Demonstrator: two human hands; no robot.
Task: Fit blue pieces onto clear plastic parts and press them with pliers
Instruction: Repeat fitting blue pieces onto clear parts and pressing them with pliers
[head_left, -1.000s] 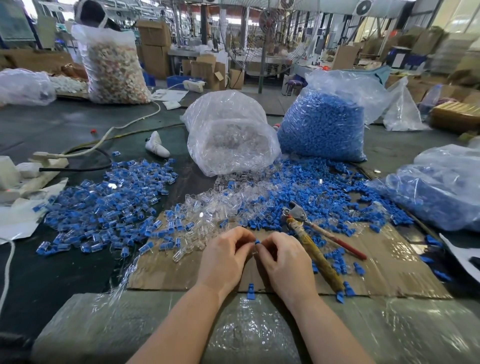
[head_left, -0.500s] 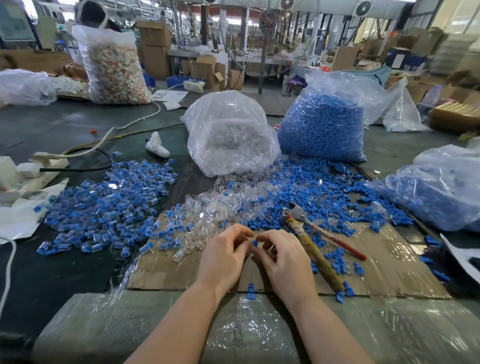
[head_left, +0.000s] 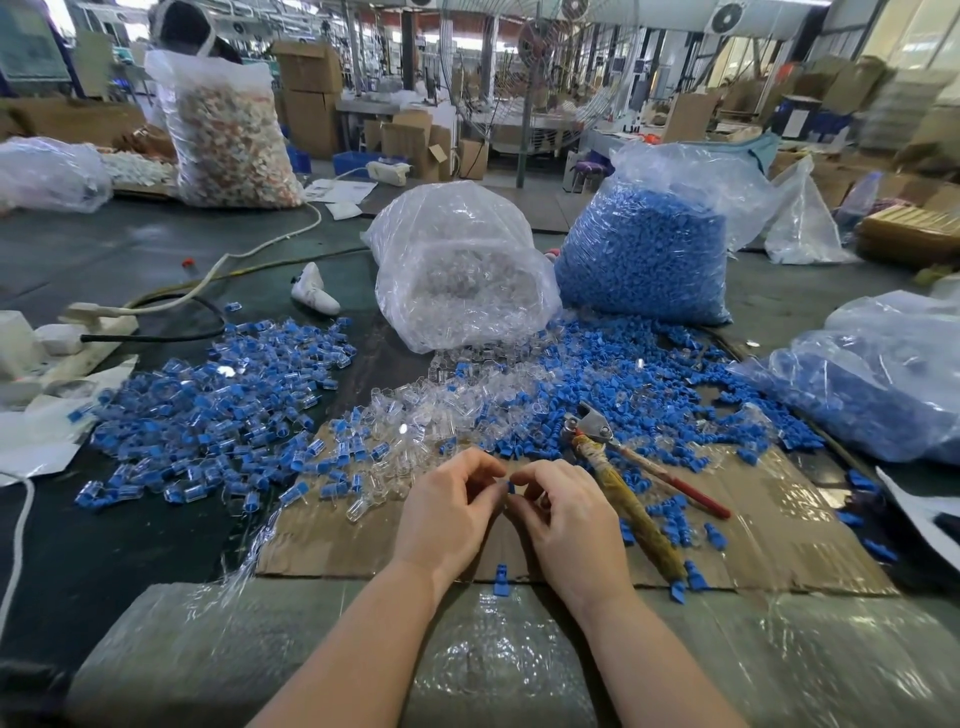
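left hand (head_left: 451, 512) and right hand (head_left: 569, 512) fingertips pinching one small blue piece (head_left: 510, 487) together, pliers (head_left: 621, 480) lying beside right hand

Near the counter's (head_left: 130, 270) front edge, the left hand (head_left: 447, 512) and right hand (head_left: 569, 514) meet over cardboard (head_left: 779, 545), fingertips pinching a small blue piece (head_left: 510, 487) between them. Pliers (head_left: 618, 478) lie just right of the hands; a clear-parts bag (head_left: 457, 270) and blue-pieces bag (head_left: 644, 254) stand farther back.
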